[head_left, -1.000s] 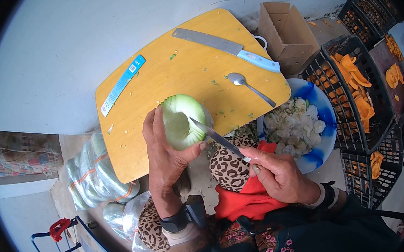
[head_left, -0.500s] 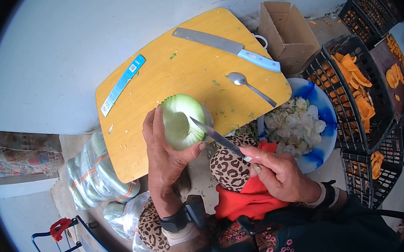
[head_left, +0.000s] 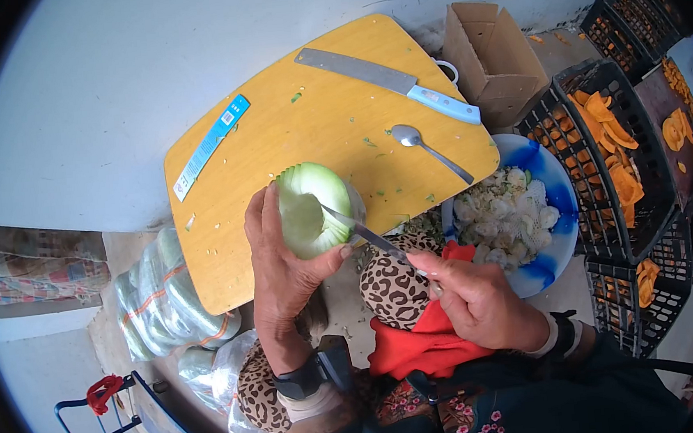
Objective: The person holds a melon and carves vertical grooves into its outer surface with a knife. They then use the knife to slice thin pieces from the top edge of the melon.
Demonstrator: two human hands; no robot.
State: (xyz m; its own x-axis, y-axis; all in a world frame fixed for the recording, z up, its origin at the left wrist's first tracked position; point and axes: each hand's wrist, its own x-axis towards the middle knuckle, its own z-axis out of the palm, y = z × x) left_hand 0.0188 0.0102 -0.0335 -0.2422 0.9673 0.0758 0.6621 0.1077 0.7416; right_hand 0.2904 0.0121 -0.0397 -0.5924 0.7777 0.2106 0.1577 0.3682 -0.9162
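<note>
As the left hand (head_left: 284,275) grasped the hollowed green melon (head_left: 329,191) at the near edge of the yellow table (head_left: 265,133), the right hand (head_left: 486,299) clenched a knife (head_left: 375,239), its blade seemingly against the rim. A spoon (head_left: 408,136) and cleaver (head_left: 358,65) lay beyond.

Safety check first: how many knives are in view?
2: a broad, pale-blue-handled steel knife on the rounded yellow table, and a slim steel knife in the right hand.

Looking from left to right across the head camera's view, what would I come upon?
Blue handle with red cloth → blue-and-white strip → hollowed green gourd in left hand → spoon → black crate of orange pieces.
</note>
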